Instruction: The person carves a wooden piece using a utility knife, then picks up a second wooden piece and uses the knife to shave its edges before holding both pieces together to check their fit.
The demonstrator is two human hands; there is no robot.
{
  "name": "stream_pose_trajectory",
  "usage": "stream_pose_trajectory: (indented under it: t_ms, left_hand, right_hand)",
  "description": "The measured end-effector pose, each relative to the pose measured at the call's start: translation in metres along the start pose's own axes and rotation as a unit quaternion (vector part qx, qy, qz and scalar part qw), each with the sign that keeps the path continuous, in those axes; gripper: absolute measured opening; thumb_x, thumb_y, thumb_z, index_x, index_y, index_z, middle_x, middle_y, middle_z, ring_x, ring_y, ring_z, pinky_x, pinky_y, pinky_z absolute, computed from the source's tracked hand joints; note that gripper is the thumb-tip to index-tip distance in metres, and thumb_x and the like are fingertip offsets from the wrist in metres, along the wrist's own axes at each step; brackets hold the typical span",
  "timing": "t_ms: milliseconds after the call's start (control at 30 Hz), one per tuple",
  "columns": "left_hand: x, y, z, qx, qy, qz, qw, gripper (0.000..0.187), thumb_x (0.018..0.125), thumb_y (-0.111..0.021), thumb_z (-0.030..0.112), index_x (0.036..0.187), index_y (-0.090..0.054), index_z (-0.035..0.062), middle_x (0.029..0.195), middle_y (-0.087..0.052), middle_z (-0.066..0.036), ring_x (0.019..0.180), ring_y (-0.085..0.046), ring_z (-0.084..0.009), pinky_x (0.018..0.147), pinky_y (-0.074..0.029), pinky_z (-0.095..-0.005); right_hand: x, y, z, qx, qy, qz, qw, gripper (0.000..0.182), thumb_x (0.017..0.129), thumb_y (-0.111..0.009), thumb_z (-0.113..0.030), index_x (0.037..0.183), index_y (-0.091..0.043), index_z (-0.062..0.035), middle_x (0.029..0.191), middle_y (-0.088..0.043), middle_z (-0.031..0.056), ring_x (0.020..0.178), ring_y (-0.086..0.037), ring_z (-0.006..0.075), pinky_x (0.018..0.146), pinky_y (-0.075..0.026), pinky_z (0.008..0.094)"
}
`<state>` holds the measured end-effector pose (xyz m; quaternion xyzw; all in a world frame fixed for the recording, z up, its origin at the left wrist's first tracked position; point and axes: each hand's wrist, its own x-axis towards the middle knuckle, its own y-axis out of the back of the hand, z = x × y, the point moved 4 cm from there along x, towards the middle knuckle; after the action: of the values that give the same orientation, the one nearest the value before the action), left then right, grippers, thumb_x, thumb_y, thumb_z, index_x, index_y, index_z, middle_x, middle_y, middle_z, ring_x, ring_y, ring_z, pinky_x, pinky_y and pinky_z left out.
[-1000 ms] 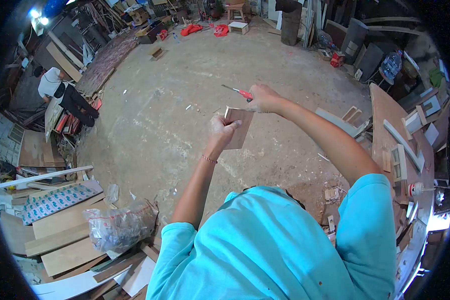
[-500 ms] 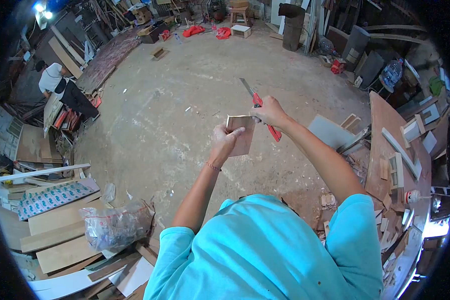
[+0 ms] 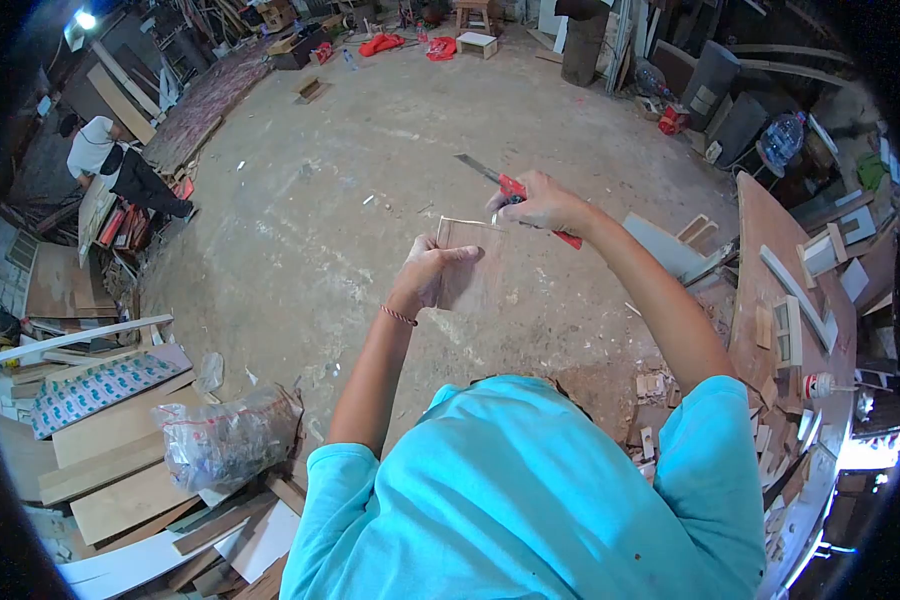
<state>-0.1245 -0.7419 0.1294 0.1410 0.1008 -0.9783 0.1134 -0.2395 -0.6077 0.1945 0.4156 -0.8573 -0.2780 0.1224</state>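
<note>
My left hand grips a small, flat wooden board by its left side, with the thumb lying across its face. The board is held up in front of me, over the floor. In my right hand is a red utility knife; its long blade points to the upper left and the handle's end shows below the palm. The right fingertips are right at the board's upper right corner, where a thin pale strip runs along the top edge. The palm covers the middle of the knife handle.
Stacked boards and a clear plastic bag lie at my left. On my right, a wooden worktop carries frames and offcuts. Another person bends over materials at the far left. A dark metal drum stands at the back.
Both hands have shifted slightly left. The knife has turned so its blade points more to the left, and the board shows more of its face.
</note>
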Motion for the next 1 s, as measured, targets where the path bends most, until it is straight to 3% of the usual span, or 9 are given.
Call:
stream_pose_trajectory:
  t_ms: [167,233,400,533,633,733,800,833,1000]
  left_hand:
    - [-0.006,0.002,0.004,-0.01,0.019,-0.004,1.0,0.024,0.064,-0.07,0.014,0.075,-0.056,-0.002,0.061,-0.053,-0.003,0.05,-0.05,-0.01,0.042,-0.04,-0.0239]
    - [-0.008,0.0,0.007,-0.011,0.031,-0.093,0.995,0.024,0.064,-0.07,0.013,0.078,-0.057,-0.0005,0.063,-0.054,-0.002,0.05,-0.05,-0.0093,0.042,-0.039,-0.0236]
    - [-0.006,-0.001,0.003,-0.031,0.043,-0.129,0.99,0.024,0.063,-0.07,0.011,0.08,-0.057,0.001,0.067,-0.056,-0.001,0.053,-0.048,-0.0073,0.047,-0.037,-0.0204]
    - [-0.007,-0.006,0.001,-0.052,0.024,-0.132,0.99,0.023,0.063,-0.069,0.011,0.081,-0.057,0.0019,0.066,-0.055,0.0,0.052,-0.045,-0.0057,0.046,-0.034,-0.0195]
    - [0.001,0.002,-0.008,-0.021,0.04,-0.147,0.988,0.023,0.065,-0.068,0.012,0.082,-0.058,-0.0004,0.07,-0.058,-0.003,0.056,-0.053,-0.0099,0.049,-0.043,-0.0237]
    - [-0.012,-0.004,0.005,0.001,0.05,-0.141,0.989,0.02,0.065,-0.069,0.013,0.077,-0.059,0.0013,0.061,-0.054,0.0,0.047,-0.047,-0.0073,0.042,-0.037,-0.0225]
    - [-0.01,0.0,0.003,0.018,0.065,-0.143,0.987,0.018,0.065,-0.069,0.014,0.075,-0.059,0.0021,0.058,-0.052,0.001,0.045,-0.044,-0.0063,0.04,-0.034,-0.0222]
    - [-0.008,0.003,0.001,0.035,0.079,-0.144,0.986,0.017,0.065,-0.069,0.014,0.073,-0.059,0.0029,0.055,-0.05,0.003,0.042,-0.042,-0.0053,0.037,-0.031,-0.0219]
    - [-0.004,-0.005,-0.005,0.024,0.032,-0.066,0.997,0.018,0.066,-0.068,0.012,0.076,-0.059,0.0002,0.061,-0.055,-0.002,0.046,-0.048,-0.0092,0.042,-0.038,-0.0234]
  right_hand:
    - [-0.011,-0.003,-0.007,0.018,-0.005,-0.06,0.998,0.021,0.061,-0.062,-0.018,0.076,-0.062,-0.0026,0.066,-0.058,0.006,0.062,-0.053,0.0132,0.059,-0.042,0.0282]
    - [-0.014,-0.004,-0.008,0.016,-0.009,-0.074,0.997,0.022,0.061,-0.062,-0.018,0.076,-0.062,-0.0024,0.067,-0.059,0.0059,0.062,-0.053,0.0133,0.059,-0.042,0.0282]
    - [-0.014,-0.004,-0.007,-0.05,0.072,-0.071,0.994,0.025,0.063,-0.062,-0.022,0.074,-0.06,0.0003,0.063,-0.057,0.0097,0.058,-0.051,0.0161,0.057,-0.042,0.0299]
    - [-0.014,-0.005,-0.005,-0.084,0.083,-0.078,0.99,0.029,0.064,-0.063,-0.025,0.073,-0.058,0.0022,0.061,-0.056,0.013,0.057,-0.052,0.019,0.055,-0.041,0.0325]
    - [-0.015,-0.008,-0.003,-0.162,0.064,-0.09,0.981,0.025,0.067,-0.062,-0.022,0.073,-0.055,0.0013,0.062,-0.054,0.0087,0.058,-0.049,0.0151,0.057,-0.04,0.0293]
    - [-0.017,-0.01,-0.005,-0.2,0.078,-0.084,0.973,0.027,0.067,-0.061,-0.024,0.07,-0.053,0.0016,0.06,-0.051,0.011,0.056,-0.049,0.0174,0.055,-0.04,0.0313]
    - [-0.019,-0.009,-0.01,-0.181,0.079,-0.059,0.979,0.032,0.065,-0.061,-0.027,0.068,-0.055,0.0046,0.058,-0.052,0.0202,0.052,-0.051,0.0264,0.055,-0.042,0.036]
    - [-0.019,-0.01,-0.01,-0.181,0.079,-0.059,0.978,0.032,0.065,-0.061,-0.027,0.068,-0.055,0.0046,0.058,-0.052,0.0202,0.052,-0.051,0.0264,0.055,-0.042,0.036]
    - [-0.017,-0.013,-0.011,-0.281,0.069,-0.018,0.957,0.028,0.066,-0.058,-0.025,0.065,-0.055,0.0031,0.062,-0.053,0.0226,0.061,-0.055,0.0334,0.057,-0.043,0.038]
